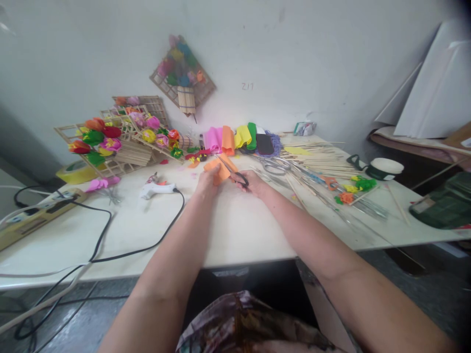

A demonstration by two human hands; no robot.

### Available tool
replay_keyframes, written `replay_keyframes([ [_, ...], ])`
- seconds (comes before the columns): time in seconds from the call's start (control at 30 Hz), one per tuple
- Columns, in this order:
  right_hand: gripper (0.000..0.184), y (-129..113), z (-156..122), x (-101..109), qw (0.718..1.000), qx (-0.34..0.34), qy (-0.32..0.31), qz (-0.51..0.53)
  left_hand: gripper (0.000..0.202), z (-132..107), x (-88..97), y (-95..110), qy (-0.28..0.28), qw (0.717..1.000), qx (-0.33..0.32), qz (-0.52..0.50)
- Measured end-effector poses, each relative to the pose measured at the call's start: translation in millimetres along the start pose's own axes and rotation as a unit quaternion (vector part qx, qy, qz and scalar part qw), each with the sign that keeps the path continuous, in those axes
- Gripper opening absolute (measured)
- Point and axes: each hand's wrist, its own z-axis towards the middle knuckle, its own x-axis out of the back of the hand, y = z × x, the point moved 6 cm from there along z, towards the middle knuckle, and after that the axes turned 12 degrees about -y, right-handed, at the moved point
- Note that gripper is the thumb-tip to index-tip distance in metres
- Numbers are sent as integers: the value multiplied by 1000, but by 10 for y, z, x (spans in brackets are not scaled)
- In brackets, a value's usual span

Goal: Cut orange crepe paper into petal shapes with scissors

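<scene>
Over the middle of the white table, my left hand [209, 179] pinches a piece of orange crepe paper [221, 173] by its near left side. My right hand [253, 183] is closed round the dark handles of a pair of scissors [242, 179]. Its blades lie across the orange paper, pointing up and to the left; whether they are cutting into it I cannot tell. Just beyond the hands stand crepe paper rolls in pink [213, 140], orange [227, 141], yellow [243, 136] and green [251, 136]. A second pair of scissors [275, 166] rests right of my right hand.
A white glue gun [158, 189] lies at left, its black cord trailing near a power strip [40, 215]. Stick frames with paper flowers [110, 142] stand behind it. Thin sticks [324, 159] and wires spread at right, near a tape roll [384, 168] and a dark green container [445, 203].
</scene>
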Motion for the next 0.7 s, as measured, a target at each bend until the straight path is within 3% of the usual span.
replay_keyframes([
  [0.37, 20, 28, 38, 33, 1000, 4, 26, 6, 10, 0, 33, 5, 19, 1000, 2, -3],
  [0.53, 68, 18, -25, 32, 999, -26, 43, -19, 12, 12, 55, -1, 18, 1000, 0, 14],
  [0.7, 87, -63, -53, -31, 999, 10, 7, -32, 16, 26, 73, 7, 19, 999, -14, 23],
])
